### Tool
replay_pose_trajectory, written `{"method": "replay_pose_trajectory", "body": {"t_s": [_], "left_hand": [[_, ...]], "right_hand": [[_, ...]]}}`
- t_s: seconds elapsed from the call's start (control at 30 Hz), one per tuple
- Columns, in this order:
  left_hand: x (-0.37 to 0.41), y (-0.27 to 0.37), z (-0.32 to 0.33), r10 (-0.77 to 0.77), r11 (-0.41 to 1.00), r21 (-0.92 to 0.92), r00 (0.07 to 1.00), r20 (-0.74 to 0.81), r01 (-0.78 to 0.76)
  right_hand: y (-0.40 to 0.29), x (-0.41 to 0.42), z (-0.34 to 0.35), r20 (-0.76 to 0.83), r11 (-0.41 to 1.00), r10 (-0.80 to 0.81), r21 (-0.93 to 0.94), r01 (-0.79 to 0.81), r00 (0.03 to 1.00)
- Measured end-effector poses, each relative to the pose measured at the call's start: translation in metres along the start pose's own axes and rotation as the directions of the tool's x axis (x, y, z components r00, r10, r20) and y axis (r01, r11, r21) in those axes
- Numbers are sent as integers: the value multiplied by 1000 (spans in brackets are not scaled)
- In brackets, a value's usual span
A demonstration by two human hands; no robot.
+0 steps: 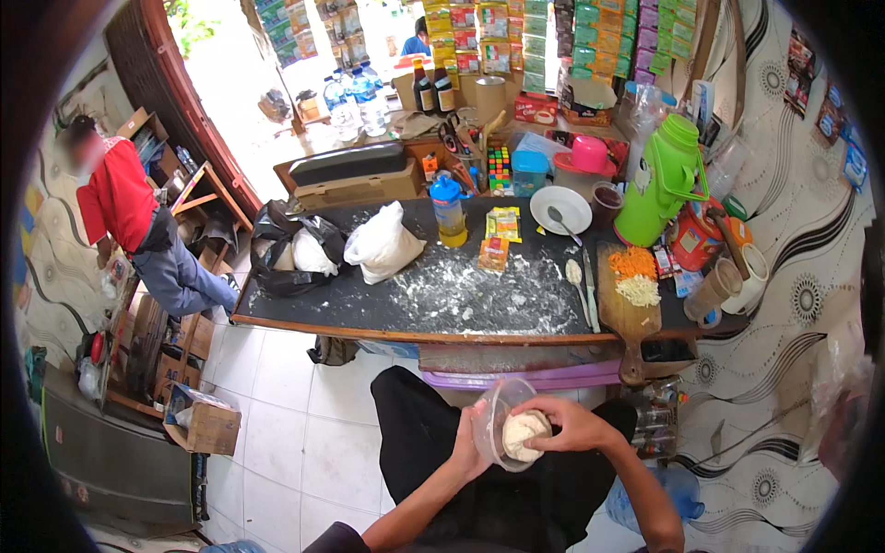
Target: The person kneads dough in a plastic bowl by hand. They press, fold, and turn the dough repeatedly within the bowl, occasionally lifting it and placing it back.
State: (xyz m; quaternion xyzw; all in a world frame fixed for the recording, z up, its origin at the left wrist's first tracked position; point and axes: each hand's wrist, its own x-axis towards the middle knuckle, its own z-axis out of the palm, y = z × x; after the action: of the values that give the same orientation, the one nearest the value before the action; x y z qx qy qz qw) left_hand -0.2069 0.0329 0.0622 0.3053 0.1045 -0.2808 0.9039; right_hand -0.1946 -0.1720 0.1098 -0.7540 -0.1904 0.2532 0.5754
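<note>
Above my lap, my left hand [470, 442] grips the side of a clear plastic bowl [489, 408], which is tipped towards me. A pale ball of dough [524, 435] sits in the bowl. My right hand [570, 423] has its fingers and thumb around the dough, at the bowl's right side. Before me, the black tabletop [346, 311] is dusted with white flour [477, 297]. A spoon with flour [575, 276] and a knife [590, 290] lie at its right. Beside them, a wooden cutting board [612, 325] bears shredded carrot [630, 263] and pale shreds [637, 290].
A white bag of flour [384, 245], a black plastic bag [276, 276], a blue-lidded oil bottle [449, 214] and sachets [494, 254] stand or lie on the table. A white bowl [561, 209] and green thermos [657, 183] are farther back. A person in red [128, 190] stands at left.
</note>
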Motion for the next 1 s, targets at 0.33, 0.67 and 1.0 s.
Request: {"method": "replay_pose_trajectory", "body": {"t_s": [0.33, 0.67, 1.0], "left_hand": [[5, 15, 35, 84, 996, 21, 966, 245, -92], [24, 35, 38, -15, 999, -45, 981, 194, 24], [21, 18, 42, 50, 980, -197, 948, 314, 14]], "right_hand": [[-28, 6, 19, -3, 610, -174, -786, 106, 985], [-27, -2, -27, -445, 983, -177, -128, 134, 878], [-59, -2, 13, -710, 904, -419, -271, 330, 565]]}}
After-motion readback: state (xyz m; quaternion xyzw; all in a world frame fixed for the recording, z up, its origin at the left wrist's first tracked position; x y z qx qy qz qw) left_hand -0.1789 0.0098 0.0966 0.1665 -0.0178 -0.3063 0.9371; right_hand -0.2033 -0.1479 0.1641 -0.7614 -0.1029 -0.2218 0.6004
